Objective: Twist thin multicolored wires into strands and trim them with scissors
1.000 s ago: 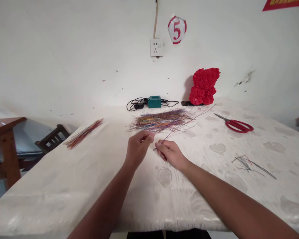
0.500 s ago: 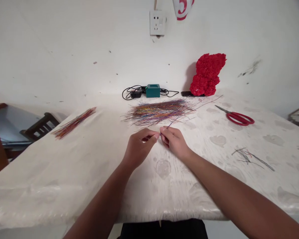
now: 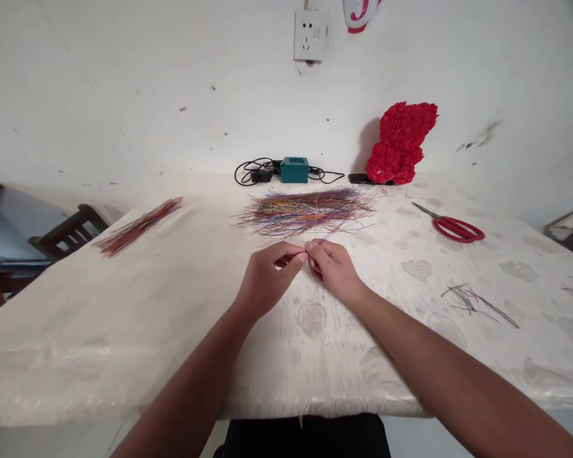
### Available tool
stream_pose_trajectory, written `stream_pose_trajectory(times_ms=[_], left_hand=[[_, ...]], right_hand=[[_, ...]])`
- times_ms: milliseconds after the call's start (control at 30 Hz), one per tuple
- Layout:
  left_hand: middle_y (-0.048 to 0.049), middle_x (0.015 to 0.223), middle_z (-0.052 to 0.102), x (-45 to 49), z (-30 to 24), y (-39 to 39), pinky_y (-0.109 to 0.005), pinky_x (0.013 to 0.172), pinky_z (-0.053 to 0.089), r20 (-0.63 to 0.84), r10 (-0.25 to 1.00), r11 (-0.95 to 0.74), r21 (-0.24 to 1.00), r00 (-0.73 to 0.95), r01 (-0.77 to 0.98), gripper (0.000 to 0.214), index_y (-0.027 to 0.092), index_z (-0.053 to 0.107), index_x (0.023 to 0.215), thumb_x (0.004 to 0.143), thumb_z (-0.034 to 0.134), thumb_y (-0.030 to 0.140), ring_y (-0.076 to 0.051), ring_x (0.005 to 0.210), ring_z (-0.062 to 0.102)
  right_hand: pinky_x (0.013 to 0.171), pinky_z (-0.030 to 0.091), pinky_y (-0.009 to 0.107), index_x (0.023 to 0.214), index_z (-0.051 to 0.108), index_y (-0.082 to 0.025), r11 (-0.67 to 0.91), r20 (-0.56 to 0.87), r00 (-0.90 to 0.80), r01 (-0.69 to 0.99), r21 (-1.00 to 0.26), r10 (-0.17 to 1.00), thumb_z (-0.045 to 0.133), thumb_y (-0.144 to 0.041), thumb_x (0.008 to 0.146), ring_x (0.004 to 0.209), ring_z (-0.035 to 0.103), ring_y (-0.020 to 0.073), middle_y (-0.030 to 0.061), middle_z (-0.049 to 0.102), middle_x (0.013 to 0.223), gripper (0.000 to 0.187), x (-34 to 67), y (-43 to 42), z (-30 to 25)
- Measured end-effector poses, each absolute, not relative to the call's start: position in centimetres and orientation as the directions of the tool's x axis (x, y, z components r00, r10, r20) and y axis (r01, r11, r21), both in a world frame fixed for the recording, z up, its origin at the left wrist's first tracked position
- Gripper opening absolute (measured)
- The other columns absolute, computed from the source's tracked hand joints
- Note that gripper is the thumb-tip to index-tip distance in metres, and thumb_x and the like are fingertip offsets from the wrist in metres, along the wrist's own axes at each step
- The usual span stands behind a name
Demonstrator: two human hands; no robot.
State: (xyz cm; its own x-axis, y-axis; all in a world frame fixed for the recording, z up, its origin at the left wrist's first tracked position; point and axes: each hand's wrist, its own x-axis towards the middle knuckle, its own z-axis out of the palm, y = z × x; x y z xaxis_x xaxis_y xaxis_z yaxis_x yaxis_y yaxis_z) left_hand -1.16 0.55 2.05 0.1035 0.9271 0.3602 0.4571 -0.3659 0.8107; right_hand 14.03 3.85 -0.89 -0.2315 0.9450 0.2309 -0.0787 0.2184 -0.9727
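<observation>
Right hand (image 3: 333,268) pinches thin purple wire (image 3: 323,239), projecting just beyond it; left hand (image 3: 270,275) presses fingertips together alongside, contents unclear. Judged part-way: slim reddish wire bundle (image 3: 141,227) set apart leftward; large multicoloured wire heap (image 3: 310,208) loose beyond both hands

Cropped red 5 (image 3: 365,9) on wall sign (image 3: 361,16)

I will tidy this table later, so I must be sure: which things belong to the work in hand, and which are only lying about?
Seem part of the job:
strand, at the fingertips of left hand and right hand
big pile
thin bundle
scissors, perhaps
loose bits, perhaps

Probably just lying about:
teal box
black block
red figure
black slab
</observation>
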Motion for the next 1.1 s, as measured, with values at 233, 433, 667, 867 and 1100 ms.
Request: stream_pose_trajectory(times_ms=[233, 433, 667, 867, 1100], left_hand=[[0.0015, 0.071, 0.068, -1.6, 2.2, 0.5, -0.025, 0.066, 0.047, 0.298, 0.937, -0.349, 0.838, 0.184, 0.418, 0.020, 0.020, 0.067, 0.075, 0.088, 0.056, 0.030, -0.014, 0.069, 0.061], [0.0020, 0.072, 0.066, -1.8, 2.7, 0.5, -0.024, 0.068, 0.045, 0.316, 0.914, -0.397, 0.826, 0.255, 0.401, 0.019, 0.020, 0.065, 0.074, 0.089, 0.056, 0.028, -0.013, 0.071, 0.058], [0.0014, 0.071, 0.066, -1.7, 2.5, 0.5, -0.023, 0.066, 0.047, 0.315, 0.906, -0.413, 0.808, 0.284, 0.421, 0.020, 0.020, 0.065, 0.076, 0.091, 0.053, 0.028, -0.013, 0.070, 0.060], [0.0021, 0.077, 0.063, -1.2, 1.7, 0.5, -0.025, 0.069, 0.042, 0.405, 0.893, -0.449, 0.750, 0.199, 0.485, 0.008, 0.020, 0.066, 0.081, 0.085, 0.060, 0.022, -0.012, 0.071, 0.054], [0.0021, 0.069, 0.061, -1.3, 2.0, 0.6, -0.025, 0.066, 0.042, 0.274, 0.920, -0.366, 0.858, 0.281, 0.361, 0.022, 0.018, 0.061, 0.073, 0.091, 0.053, 0.026, -0.011, 0.066, 0.053]], right_hand=[[0.042, 0.026, 0.025, 0.052, 0.044, -0.019, 0.230, 0.251, -0.236, -0.112, -0.967, 0.939, 0.058, -0.044, 0.089, 0.043, 0.034, 0.0076, -0.0041, 0.039, 0.050, 0.047, 14.0, 3.6, -0.6], [0.039, 0.025, 0.026, 0.045, 0.042, -0.019, 0.135, 0.224, -0.311, -0.283, -0.949, 0.924, 0.065, -0.039, 0.082, 0.037, 0.037, 0.0073, -0.0052, 0.035, 0.048, 0.047, 14.1, 3.8, -0.1], [0.040, 0.025, 0.025, 0.053, 0.042, -0.020, 0.145, 0.242, -0.366, -0.273, -0.951, 0.899, 0.062, -0.042, 0.086, 0.036, 0.037, 0.0080, -0.0075, 0.035, 0.042, 0.045, 14.4, 3.8, 0.0], [0.042, 0.022, 0.025, 0.057, 0.042, -0.020, 0.197, 0.225, -0.353, -0.114, -0.974, 0.908, 0.056, -0.040, 0.092, 0.040, 0.032, 0.0080, -0.0067, 0.037, 0.043, 0.042, 14.5, 4.0, 0.0], [0.051, 0.034, 0.024, 0.058, 0.052, -0.018, 0.398, 0.354, -0.348, 0.063, -0.915, 0.868, 0.056, -0.040, 0.094, 0.049, 0.043, 0.0095, -0.0042, 0.049, 0.050, 0.043, 14.9, 3.7, 0.9]])
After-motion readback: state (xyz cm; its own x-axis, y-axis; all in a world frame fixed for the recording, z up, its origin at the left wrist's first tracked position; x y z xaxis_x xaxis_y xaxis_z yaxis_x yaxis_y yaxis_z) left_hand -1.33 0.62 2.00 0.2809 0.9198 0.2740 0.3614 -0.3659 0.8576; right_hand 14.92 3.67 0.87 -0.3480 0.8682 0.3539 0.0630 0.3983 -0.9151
